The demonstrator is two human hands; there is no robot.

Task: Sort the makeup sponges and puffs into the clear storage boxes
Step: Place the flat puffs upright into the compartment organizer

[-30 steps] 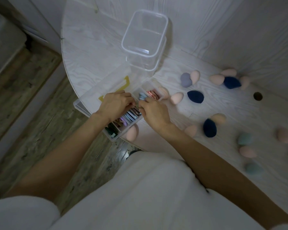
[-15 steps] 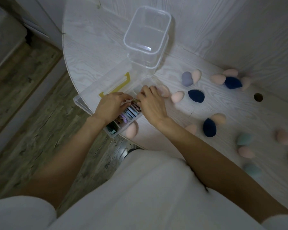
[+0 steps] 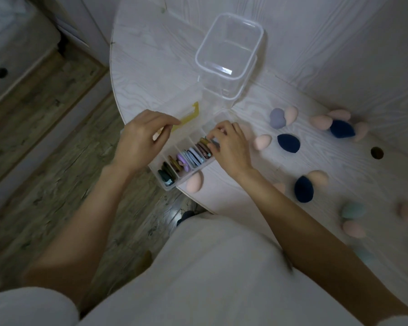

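Note:
A long clear divided box [image 3: 172, 187] lies at the table's near edge, its compartments packed with flat puffs [image 3: 193, 157] in several colours, standing on edge. Its open lid with a yellow clasp [image 3: 189, 115] lies behind it. My right hand [image 3: 231, 147] reaches into the far end of the box, fingertips pinching puffs there. My left hand [image 3: 141, 137] hovers over the lid, fingers curled and holding nothing that I can see. A tall empty clear box [image 3: 229, 55] stands behind. Egg-shaped sponges lie loose on the table: pink [image 3: 262, 141], navy [image 3: 288, 143], lilac [image 3: 277, 117].
More sponges lie to the right: a navy one [image 3: 303, 189], a pink and navy cluster [image 3: 339, 127], teal [image 3: 352, 209] and pink ones near the right edge. One pink sponge [image 3: 194, 183] lies against the box front. A round hole [image 3: 376, 152] pierces the white table [image 3: 151, 67]. The floor is to the left.
My left hand has lifted off the puffs in the box and moved back over the lid. My right hand stays at the box's far end, fingers now curled on the puffs.

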